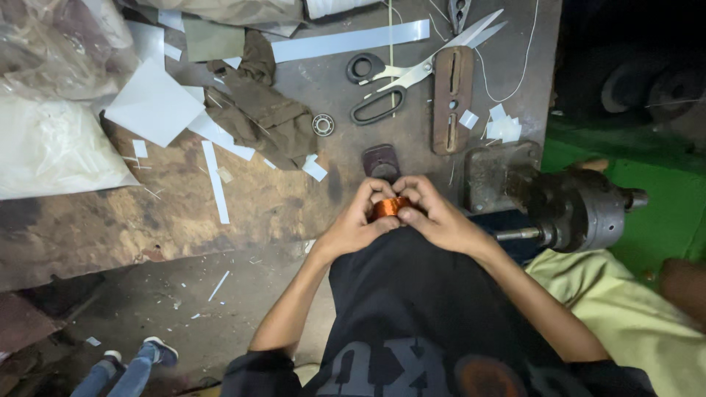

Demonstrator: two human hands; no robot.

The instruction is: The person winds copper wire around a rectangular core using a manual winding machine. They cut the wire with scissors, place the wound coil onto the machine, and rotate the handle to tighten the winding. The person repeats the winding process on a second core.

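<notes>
Nearest, a black printed shirt [412,323], with both bare forearms reaching away from it and converging toward the near edge of the worktop [184,213]. Left hand [357,220] and right hand [434,213] drawn together, wrists bent inward, knuckles raised. Fingers [371,192] of both hands curled tight, grasping between them a small coil of copper-coloured wire [390,208], thumbs pressed against its near side, fingertips arched over its top; coil held just above the worktop's near edge, directly in front of the body. Just beyond the hands, a small dark brown block [380,158] on the worktop. To the right, a rusty metal bracket [489,176] and a heavy dark chuck with a shaft [581,209], beside a yellow-green cloth [625,309]. Down on the floor at near left, two feet in blue jeans and light shoes [136,360], belonging to another person. Farther out on the stained worktop, a crumpled brown rag [261,110] with a small bearing ring [323,124] just right of it, white paper scraps and strips [158,103] to the left. Farther still, large scissors [412,73] with black handles, lying open, next to a slotted brown wooden piece [451,99]. At far left, clear plastic bags [51,95] of white material.
</notes>
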